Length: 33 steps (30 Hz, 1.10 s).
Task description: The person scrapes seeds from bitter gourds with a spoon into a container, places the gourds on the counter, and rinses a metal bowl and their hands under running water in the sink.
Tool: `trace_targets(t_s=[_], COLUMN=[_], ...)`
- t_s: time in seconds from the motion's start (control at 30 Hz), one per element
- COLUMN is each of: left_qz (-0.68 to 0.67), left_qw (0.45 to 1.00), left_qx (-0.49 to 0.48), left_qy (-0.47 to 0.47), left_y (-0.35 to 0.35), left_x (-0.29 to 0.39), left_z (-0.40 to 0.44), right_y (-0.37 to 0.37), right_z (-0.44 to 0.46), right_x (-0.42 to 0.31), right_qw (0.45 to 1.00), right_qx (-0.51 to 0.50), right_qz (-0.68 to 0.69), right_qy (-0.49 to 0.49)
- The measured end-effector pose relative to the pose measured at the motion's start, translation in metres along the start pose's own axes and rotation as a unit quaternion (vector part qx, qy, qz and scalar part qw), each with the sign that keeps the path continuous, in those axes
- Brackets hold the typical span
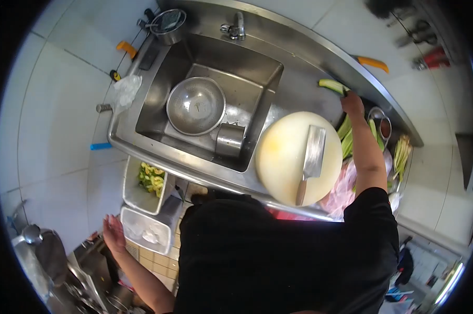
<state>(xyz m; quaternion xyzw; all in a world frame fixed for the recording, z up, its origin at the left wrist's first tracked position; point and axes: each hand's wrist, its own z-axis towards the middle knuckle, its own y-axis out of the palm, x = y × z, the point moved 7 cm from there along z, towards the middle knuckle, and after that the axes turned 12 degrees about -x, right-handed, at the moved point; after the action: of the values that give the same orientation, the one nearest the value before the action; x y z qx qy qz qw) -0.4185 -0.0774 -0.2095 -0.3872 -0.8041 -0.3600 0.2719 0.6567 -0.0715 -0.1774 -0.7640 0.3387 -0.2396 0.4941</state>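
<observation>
My right hand (353,104) reaches to the back right of the steel counter, its fingers closed at the near end of a long, pale green vegetable (330,85). A small dark spot shows at the fingertips; what it is I cannot make out. Nearer to me, a cleaver (314,157) lies flat on a round white cutting board (278,157), its handle towards me. More long green vegetables (345,128) lie beside the board, partly behind my right forearm. Off to the left, my left hand (114,234) is held out with fingers apart and nothing in it, near a white bin (166,243).
The sink (252,94) holds a metal bowl (196,104) and a metal cup (230,140). A faucet (237,27) stands behind. Below the counter edge, another bin (134,196) contains green-yellow scraps. Pink plastic (346,191) and a small steel bowl (385,128) sit at right.
</observation>
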Motion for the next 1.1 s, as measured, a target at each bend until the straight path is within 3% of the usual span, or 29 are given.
trace_targets(t_s=[0.07, 0.13, 0.17, 0.33, 0.4, 0.43, 0.5, 0.53, 0.67, 0.73, 0.87, 1.0, 1.03, 1.1], left_qz=[0.054, 0.113, 0.129, 0.18, 0.188, 0.172, 0.151, 0.144, 0.16, 0.174, 0.182, -0.009, -0.03, -0.024], left_qw=[0.998, 0.993, 0.991, 0.983, 0.982, 0.985, 0.988, 0.99, 0.982, 0.955, 0.917, 0.936, 0.931, 0.939], left_qx=[0.043, 0.035, 0.022, -0.013, 0.004, 0.003, 0.008, 0.003, -0.098, -0.238, -0.34, -0.319, -0.34, -0.33], left_qy=[0.009, 0.0, -0.004, -0.032, -0.036, -0.032, -0.02, -0.014, -0.012, -0.029, -0.103, -0.15, -0.131, -0.09], left_y=[0.051, 0.088, 0.106, 0.138, 0.132, 0.123, 0.118, 0.127, 0.199, 0.251, 0.347, 0.367, 0.347, 0.306], left_x=[0.006, 0.006, 0.004, -0.011, -0.014, -0.014, -0.011, -0.009, -0.01, -0.034, -0.084, -0.06, -0.056, -0.046], left_z=[-0.012, -0.019, -0.023, -0.037, -0.044, -0.045, -0.049, -0.051, -0.044, -0.031, -0.023, -0.044, -0.03, -0.016], right_y=[0.021, 0.032, 0.049, 0.057, 0.035, 0.032, 0.01, 0.002, -0.039, -0.046, -0.045, -0.012, 0.014, 0.024], right_z=[0.039, 0.077, 0.106, 0.127, 0.087, 0.078, 0.054, 0.04, -0.092, -0.172, -0.354, -0.484, -0.5, -0.523], right_x=[-0.02, -0.028, -0.022, -0.016, -0.056, -0.065, -0.115, -0.138, -0.26, -0.314, -0.405, -0.467, -0.48, -0.487], right_qw=[0.999, 0.98, 0.986, 0.979, 0.962, 0.963, 0.937, 0.935, 0.856, 0.754, 0.604, 0.486, 0.518, 0.517], right_qx=[-0.005, 0.134, 0.04, -0.063, -0.07, -0.072, 0.013, 0.015, 0.003, 0.008, 0.04, 0.027, -0.03, -0.032], right_qz=[-0.036, -0.082, -0.123, -0.178, -0.189, -0.189, -0.097, -0.095, 0.031, 0.088, 0.053, -0.009, -0.098, -0.089], right_qy=[-0.024, -0.12, -0.109, -0.079, -0.183, -0.18, -0.335, -0.34, -0.516, -0.651, -0.794, -0.873, -0.849, -0.85])
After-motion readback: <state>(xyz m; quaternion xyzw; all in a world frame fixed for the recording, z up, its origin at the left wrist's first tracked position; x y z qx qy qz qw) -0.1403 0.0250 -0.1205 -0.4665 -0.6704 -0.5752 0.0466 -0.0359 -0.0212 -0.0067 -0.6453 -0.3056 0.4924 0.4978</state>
